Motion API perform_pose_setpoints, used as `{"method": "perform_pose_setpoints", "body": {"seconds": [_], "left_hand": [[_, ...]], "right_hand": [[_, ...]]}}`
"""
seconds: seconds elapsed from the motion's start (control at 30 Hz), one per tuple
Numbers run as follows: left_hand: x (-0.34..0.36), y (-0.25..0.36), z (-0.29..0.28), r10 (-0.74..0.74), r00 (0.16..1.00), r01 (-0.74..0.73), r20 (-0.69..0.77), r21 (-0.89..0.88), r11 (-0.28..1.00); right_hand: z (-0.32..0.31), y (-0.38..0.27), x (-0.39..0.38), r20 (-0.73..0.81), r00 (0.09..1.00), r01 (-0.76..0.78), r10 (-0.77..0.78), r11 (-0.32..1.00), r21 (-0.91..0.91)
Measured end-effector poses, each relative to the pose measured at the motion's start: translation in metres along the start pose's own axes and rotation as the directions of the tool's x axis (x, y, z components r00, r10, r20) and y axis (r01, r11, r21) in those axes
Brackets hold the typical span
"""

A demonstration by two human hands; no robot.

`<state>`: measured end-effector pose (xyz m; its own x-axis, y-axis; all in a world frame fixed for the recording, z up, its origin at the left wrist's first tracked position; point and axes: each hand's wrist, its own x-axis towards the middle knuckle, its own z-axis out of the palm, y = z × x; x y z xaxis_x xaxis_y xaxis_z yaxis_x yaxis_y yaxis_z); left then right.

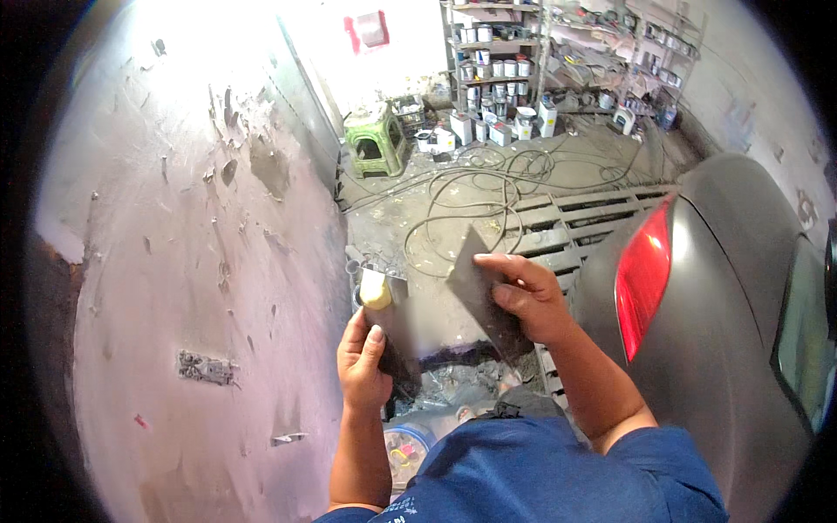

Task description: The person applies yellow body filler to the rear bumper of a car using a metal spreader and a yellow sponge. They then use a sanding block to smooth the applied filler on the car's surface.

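My left hand (pixel 361 362) is closed on the edge of a dark flat putty plate (pixel 398 336), thumb on the near face. A pale yellow lump of putty (pixel 376 290) sits at that plate's upper end. Facing it, a second thin dark plate, a putty spreader (pixel 475 283), is pinched in my right hand (pixel 530 301), with the index finger stretched along its face. The two plates are held apart, tilted, in front of my body. Part of each plate's lower end is blurred or in shadow.
A matte dark grey car with a red tail light (pixel 644 277) stands close at right. The stained wall (pixel 192 288) runs along my left. Hoses (pixel 506 187) coil on the floor ahead, near a green stool (pixel 375 144) and shelves of cans (pixel 495 61). A bucket (pixel 406 449) is below.
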<state>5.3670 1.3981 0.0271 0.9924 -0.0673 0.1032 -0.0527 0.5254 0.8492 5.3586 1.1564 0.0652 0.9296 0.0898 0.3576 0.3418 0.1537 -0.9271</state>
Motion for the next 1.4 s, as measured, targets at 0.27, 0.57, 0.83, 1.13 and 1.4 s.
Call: {"method": "perform_pose_setpoints", "body": {"seconds": [0.27,0.57,0.83,1.13,1.4], "left_hand": [[0.137,-0.04,-0.008,0.109,0.991,-0.096,0.073,-0.163,0.982],[0.341,-0.1,0.039,-0.15,0.954,0.144,0.26,0.044,0.989],[0.487,-0.088,0.082,-0.121,0.914,-0.293,0.387,0.837,0.462],[0.617,-0.106,0.007,-0.287,0.944,0.279,0.164,0.069,0.958],[0.756,-0.105,-0.043,-0.285,0.938,0.259,0.199,0.143,0.955]], "right_hand": [[-0.041,0.111,0.087,0.106,0.952,-0.254,0.289,0.932,-0.257],[-0.139,0.189,0.297,0.158,0.955,-0.257,0.251,0.966,0.023],[-0.206,0.179,0.456,0.203,0.967,-0.195,0.157,0.963,0.184],[-0.217,0.176,0.604,0.464,0.825,0.41,-0.322,0.907,-0.099],[-0.196,0.268,0.733,0.61,0.71,0.631,-0.354,0.704,-0.326]]}}
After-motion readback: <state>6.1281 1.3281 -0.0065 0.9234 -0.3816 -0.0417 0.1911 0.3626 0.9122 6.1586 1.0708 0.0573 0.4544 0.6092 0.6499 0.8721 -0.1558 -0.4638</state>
